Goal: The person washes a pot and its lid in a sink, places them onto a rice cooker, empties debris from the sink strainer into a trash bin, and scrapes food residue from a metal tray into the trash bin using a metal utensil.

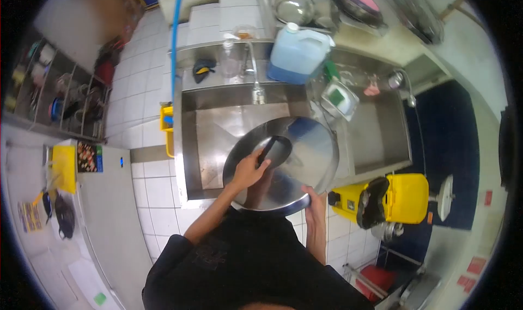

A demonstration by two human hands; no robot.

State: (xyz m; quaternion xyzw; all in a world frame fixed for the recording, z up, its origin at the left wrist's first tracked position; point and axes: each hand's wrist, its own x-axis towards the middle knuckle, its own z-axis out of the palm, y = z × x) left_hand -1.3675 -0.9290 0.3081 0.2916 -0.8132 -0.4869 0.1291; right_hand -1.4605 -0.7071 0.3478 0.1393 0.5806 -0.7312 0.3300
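Left hand point(249, 172) curls around a black, round-ended tool point(281, 148) above a large, round, shiny metal dish point(315, 157) (quite the mirror!); right hand point(312, 195) pinches its rim, over the rectangular steel sink's point(210, 127) near edge.

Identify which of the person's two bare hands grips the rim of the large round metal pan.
The right hand, its thumb over the edge of the metal pan; the left hand instead holds a black rounded object.
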